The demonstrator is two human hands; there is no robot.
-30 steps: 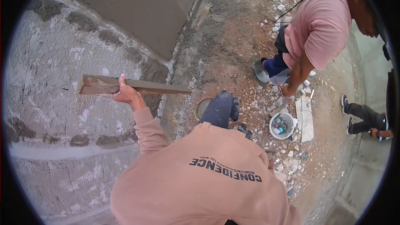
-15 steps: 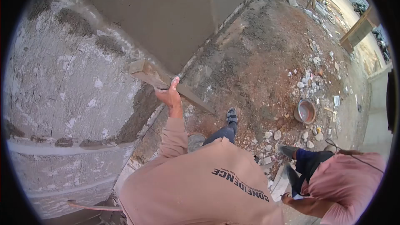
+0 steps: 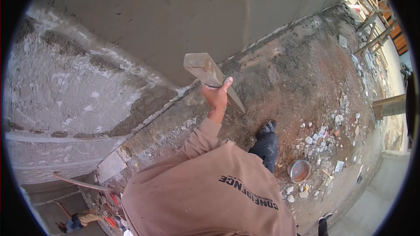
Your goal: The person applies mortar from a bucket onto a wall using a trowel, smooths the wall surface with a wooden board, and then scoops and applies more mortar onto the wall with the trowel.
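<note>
My left hand [image 3: 215, 98] is closed around a long, straight mortar-smeared bar [image 3: 204, 67], its thumb lying along the right side. The bar's blunt end points up toward the camera, and the rest slants down and away toward the ground. Whether it is wood or metal I cannot tell. Just beyond it rises a grey plastered wall [image 3: 175, 22]. My right hand is out of view. My own shoe [image 3: 269, 126] stands on the dirt to the right of the bar.
A round basin [image 3: 299, 171] sits near scattered rubble [image 3: 317, 142]. Left is a rough, patchy wall [image 3: 74, 91]. A curved rod [image 3: 81, 182] juts out at lower left, above another person [image 3: 81, 220]. Wooden trestles [image 3: 376, 30] and a timber piece [image 3: 387, 106] stand right.
The view has turned. My left hand and the bar now appear farther right, with the bar held more steeply. The person in pink has mostly left the view; another person appears at lower left.
</note>
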